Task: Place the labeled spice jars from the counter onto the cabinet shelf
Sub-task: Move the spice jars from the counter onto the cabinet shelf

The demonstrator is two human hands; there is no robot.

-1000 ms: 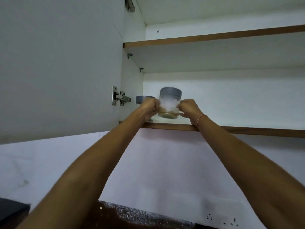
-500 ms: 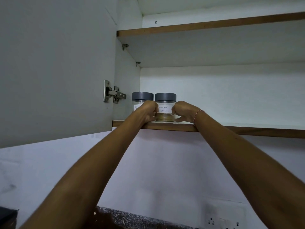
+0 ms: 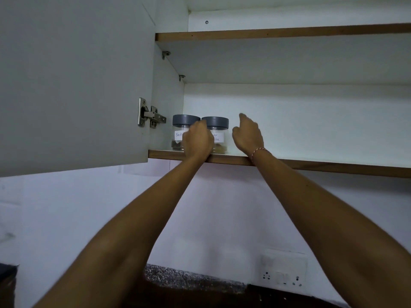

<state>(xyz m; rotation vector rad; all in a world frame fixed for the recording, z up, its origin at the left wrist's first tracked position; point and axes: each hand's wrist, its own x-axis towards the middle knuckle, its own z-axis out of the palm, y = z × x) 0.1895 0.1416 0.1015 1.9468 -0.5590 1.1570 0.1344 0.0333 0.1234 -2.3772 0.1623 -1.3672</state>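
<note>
Your left hand [image 3: 197, 141] is raised in front of the gap between the two grey-lidded spice jars on the lower cabinet shelf [image 3: 311, 164]; its fingers curl loosely at lid height, and you cannot tell whether they touch either jar. The black-labelled jar [image 3: 181, 135] stands just left of those fingers, the second jar [image 3: 219, 135] just right, touching its neighbour. Your right hand [image 3: 248, 135] hovers apart, right of the second jar, fingers relaxed and spread, holding nothing, wrist over the shelf edge.
</note>
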